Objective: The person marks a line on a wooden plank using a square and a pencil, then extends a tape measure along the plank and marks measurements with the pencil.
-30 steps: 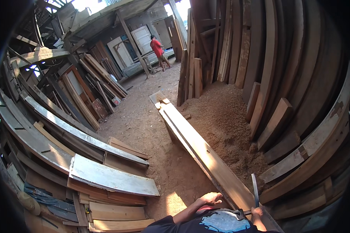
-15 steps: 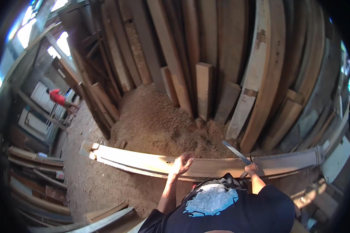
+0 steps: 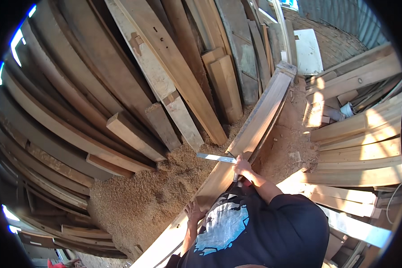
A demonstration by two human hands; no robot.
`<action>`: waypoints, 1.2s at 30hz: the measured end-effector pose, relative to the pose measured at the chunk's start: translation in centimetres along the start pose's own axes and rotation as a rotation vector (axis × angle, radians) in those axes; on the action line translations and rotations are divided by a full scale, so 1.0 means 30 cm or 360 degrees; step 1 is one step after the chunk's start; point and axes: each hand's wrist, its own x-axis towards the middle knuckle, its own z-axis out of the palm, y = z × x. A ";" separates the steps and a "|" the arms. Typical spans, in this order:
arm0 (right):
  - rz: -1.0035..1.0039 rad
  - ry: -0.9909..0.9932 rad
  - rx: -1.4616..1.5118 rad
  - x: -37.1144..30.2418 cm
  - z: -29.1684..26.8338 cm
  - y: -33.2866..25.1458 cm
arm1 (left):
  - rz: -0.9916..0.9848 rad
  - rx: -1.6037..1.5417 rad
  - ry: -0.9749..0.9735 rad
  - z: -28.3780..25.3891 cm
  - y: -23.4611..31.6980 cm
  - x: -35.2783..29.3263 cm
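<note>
A long, pale wooden beam (image 3: 260, 119) runs slantwise beneath both my hands. My right hand (image 3: 242, 166) is closed around a try square (image 3: 215, 157) at the beam. Its flat metal blade reaches leftward past the beam's far edge, and its stock shows below my fingers. A thin dark piece stands up beside the knuckles, too small to name. Farther down the same beam my left hand (image 3: 194, 212) lies on the wood, fingers apart, with nothing held. My shirt hides part of the beam's near side.
Tall planks (image 3: 183, 76) lean in a row along the far side, their feet in a heap of sawdust (image 3: 134, 201). Stacked boards (image 3: 357, 156) lie at the right, partly sunlit. A white panel (image 3: 309, 52) stands beyond the beam's far end.
My view has swung to the right, so the beam now looks slanted. My left hand, raised with bent fingers before, now rests on the beam. My right hand still holds the try square.
</note>
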 end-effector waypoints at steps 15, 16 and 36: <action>-0.0080 0.0273 -0.0183 -0.014 0.015 -0.053 | 0.0287 0.0314 0.0762 0.235 -0.055 0.148; -0.0065 0.0282 -0.0169 -0.011 0.013 -0.024 | 0.0285 0.0338 0.0741 0.229 -0.038 0.147; -0.0020 0.0255 -0.0189 0.000 0.028 -0.042 | -0.0245 -0.1196 -0.0348 0.033 -0.188 -0.381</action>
